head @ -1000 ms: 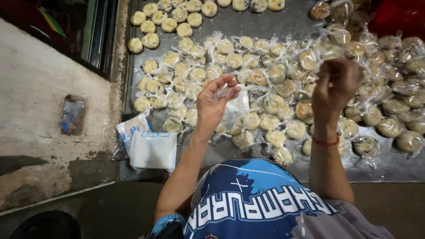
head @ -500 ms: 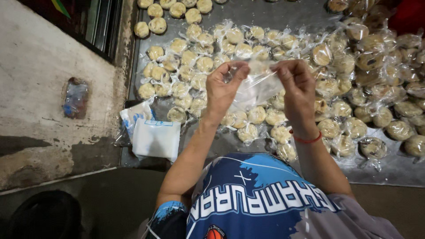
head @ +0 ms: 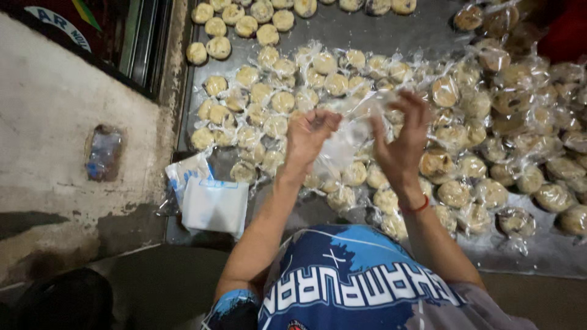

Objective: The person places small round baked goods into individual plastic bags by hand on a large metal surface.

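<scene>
Since half a second ago, both hands have been drawn a little closer to the body, and the thin clear plastic bag (head: pixel 348 137) is stretched between them in much the same way. It is pinched at one edge by the bent fingers of the left hand (head: pixel 309 131), while the other edge is touched by the right hand (head: pixel 400 140), whose fingers are spread and curled; how tightly it is gripped on that side cannot be told. To do this well, it seems the two thin sides should be rubbed apart gently so the mouth is opened and not torn. The bag is held up in the air between the two hands, above the metal tray (head: pixel 367 27). Under it, many round pale cakes (head: pixel 282 101) are laid out, bare ones at the far left and wrapped ones (head: pixel 553 195) to the right. A white packet of bags (head: pixel 214 205) is lying at the tray's near left corner, well apart from the hands.
</scene>
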